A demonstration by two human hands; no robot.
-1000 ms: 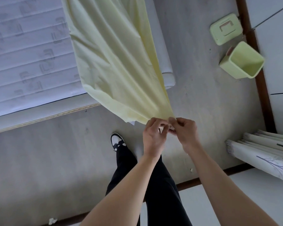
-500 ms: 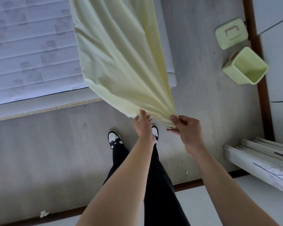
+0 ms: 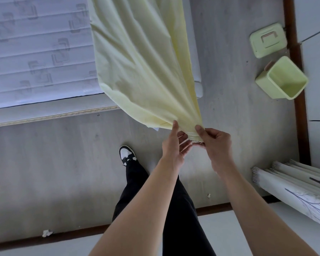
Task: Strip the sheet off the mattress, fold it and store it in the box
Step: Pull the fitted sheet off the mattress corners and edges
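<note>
Two hands meet at the sheet corner beyond the mattress edge, above bare floor; right hand pinches it, left hand open-fingered, touching.

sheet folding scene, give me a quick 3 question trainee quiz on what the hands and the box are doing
1. True or false: the right hand pinches the yellow sheet.
2. The left hand is: A) fingers straight, touching the sheet's edge B) inside the box C) on the mattress.
3. Fill in: the green box lies tipped on the floor, its ___ off and beside it.

Key: 1 true; 2 A; 3 lid.
</note>
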